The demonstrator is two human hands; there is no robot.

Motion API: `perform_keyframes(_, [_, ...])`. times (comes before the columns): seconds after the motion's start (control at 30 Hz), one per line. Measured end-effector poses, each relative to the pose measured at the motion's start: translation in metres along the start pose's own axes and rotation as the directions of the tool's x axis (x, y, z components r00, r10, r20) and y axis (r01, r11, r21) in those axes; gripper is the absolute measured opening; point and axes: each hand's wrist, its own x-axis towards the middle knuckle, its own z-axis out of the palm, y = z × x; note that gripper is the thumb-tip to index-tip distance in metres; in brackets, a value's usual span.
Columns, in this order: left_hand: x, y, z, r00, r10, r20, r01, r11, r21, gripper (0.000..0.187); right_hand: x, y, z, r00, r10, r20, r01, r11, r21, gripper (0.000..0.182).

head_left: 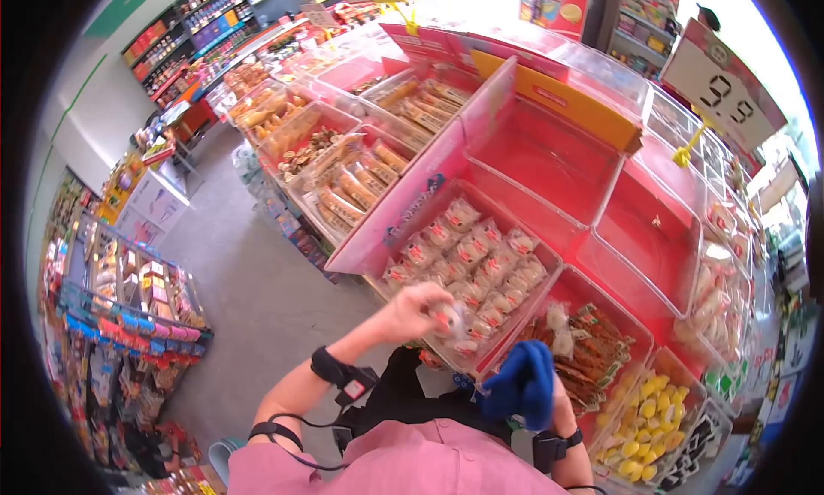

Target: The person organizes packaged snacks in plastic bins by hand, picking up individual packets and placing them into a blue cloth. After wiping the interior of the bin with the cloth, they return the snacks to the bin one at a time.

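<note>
My left hand [410, 313] pinches a small clear-wrapped snack packet [451, 320] above the near corner of a clear bin [549, 276]. Rows of similar white packets [470, 248] with red print lie in that bin. My right hand [562, 407] is closed around a bunched blue cloth [520, 385], which covers most of the fingers. Just beyond the cloth, brown packaged snack sticks [590, 349] fill another bin, with a white packet [560, 330] lying on them.
Yellow packets [645, 426] fill a bin at the lower right. A pink divider [421, 199] separates bins of long wrapped rolls [352, 190]. Price signs [725, 87] stand above the display. To the left, a stocked shelf rack [137, 306] borders the grey floor [227, 263].
</note>
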Motion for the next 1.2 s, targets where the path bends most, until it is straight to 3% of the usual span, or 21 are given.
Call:
perform_keyframes(0.07, [0.022,-0.029,-0.018,0.988,0.147,-0.038,-0.14,0.981,0.135,0.037,0.005,-0.094,0.015,0.963,-0.27,0.01,0.262,0.925,-0.276,0.028])
perform_keyframes(0.1, [0.035,-0.033,-0.024,0.983,0.181,-0.043,-0.163,0.95,0.265,0.035,0.0,-0.089,0.012,0.965,-0.262,-0.007,0.249,0.927,-0.281,0.028])
perform_keyframes(0.17, [0.062,-0.043,-0.035,0.976,0.213,-0.045,-0.176,0.893,0.415,0.035,-0.018,-0.064,-0.005,0.958,-0.157,-0.238,0.166,0.986,0.022,0.035])
perform_keyframes(0.27, [0.112,-0.069,-0.046,0.961,0.277,0.006,-0.239,0.819,0.522,0.036,-0.046,-0.033,-0.019,0.867,0.098,-0.489,0.17,0.864,0.474,0.047])
perform_keyframes(0.3, [0.129,-0.073,-0.049,0.94,0.337,0.049,-0.297,0.741,0.601,0.035,-0.053,-0.032,-0.014,0.856,0.098,-0.507,0.177,0.866,0.467,0.047])
perform_keyframes(0.33, [0.143,-0.07,-0.048,0.937,0.343,0.066,-0.314,0.745,0.589,0.035,-0.061,-0.033,-0.009,0.746,0.067,-0.662,0.06,0.984,0.168,0.044])
perform_keyframes(0.37, [0.157,-0.068,-0.046,0.93,0.363,0.057,-0.326,0.742,0.586,0.035,-0.067,-0.035,-0.004,0.625,-0.02,-0.78,-0.122,0.985,-0.123,0.042])
perform_keyframes(0.4, [0.17,-0.067,-0.044,0.922,0.384,0.048,-0.338,0.738,0.584,0.034,-0.073,-0.039,0.0,0.607,-0.019,-0.795,-0.131,0.984,-0.123,0.042])
perform_keyframes(0.43, [0.187,-0.071,-0.042,0.864,0.501,0.043,-0.434,0.701,0.566,0.032,-0.076,-0.046,0.003,0.582,0.075,-0.81,0.104,0.981,0.165,0.04])
perform_keyframes(0.47, [0.198,-0.074,-0.039,0.861,0.506,0.055,-0.449,0.702,0.552,0.032,-0.079,-0.049,0.007,0.58,0.165,-0.798,0.336,0.844,0.419,0.04])
perform_keyframes(0.5, [0.208,-0.077,-0.036,0.889,0.455,0.057,-0.423,0.765,0.486,0.029,-0.076,-0.05,0.016,0.471,-0.053,-0.881,-0.062,0.994,-0.093,0.027])
perform_keyframes(0.53, [0.216,-0.081,-0.034,0.915,0.398,0.062,-0.387,0.822,0.417,0.026,-0.078,-0.049,0.019,0.458,-0.055,-0.887,-0.069,0.993,-0.097,0.027])
perform_keyframes(0.6, [0.228,-0.092,-0.031,0.92,0.386,0.073,-0.382,0.835,0.397,0.022,-0.085,-0.045,0.025,0.418,-0.069,-0.906,-0.354,0.906,-0.232,0.02])
perform_keyframes(0.63, [0.232,-0.094,-0.031,0.924,0.375,0.077,-0.374,0.841,0.39,0.019,-0.09,-0.038,0.026,0.407,-0.067,-0.911,-0.362,0.904,-0.229,0.02])
perform_keyframes(0.7, [0.234,-0.099,-0.03,0.923,0.37,0.108,-0.382,0.841,0.382,0.017,-0.096,-0.028,0.029,0.372,0.122,-0.92,-0.02,0.992,0.124,0.022])
perform_keyframes(0.73, [0.236,-0.1,-0.03,0.921,0.369,0.126,-0.388,0.839,0.382,0.015,-0.095,-0.028,0.032,0.358,0.121,-0.926,-0.021,0.992,0.121,0.022])
perform_keyframes(0.8, [0.235,-0.1,-0.034,0.896,0.412,0.165,-0.442,0.802,0.401,0.017,-0.088,-0.029,0.039,0.292,0.255,-0.922,0.379,0.854,0.357,0.021])
perform_keyframes(0.97, [0.225,-0.07,-0.043,0.915,0.391,0.098,-0.393,0.81,0.436,0.019,-0.087,-0.029,0.044,0.315,0.337,-0.887,0.352,0.827,0.439,0.021])
perform_keyframes(1.03, [0.215,-0.064,-0.034,0.98,0.189,0.068,-0.197,0.97,0.143,0.019,-0.083,-0.026,0.043,0.317,0.33,-0.889,0.327,0.842,0.43,0.021])
perform_keyframes(1.13, [0.215,-0.077,-0.013,0.969,0.219,0.111,-0.231,0.967,0.11,0.019,-0.078,-0.021,0.038,0.254,0.323,-0.912,0.369,0.839,0.4,0.023])
perform_keyframes(1.2, [0.218,-0.099,0.001,0.966,0.242,0.093,-0.247,0.968,0.046,0.019,-0.079,-0.021,0.033,0.386,0.179,-0.905,0.085,0.97,0.228,0.025])
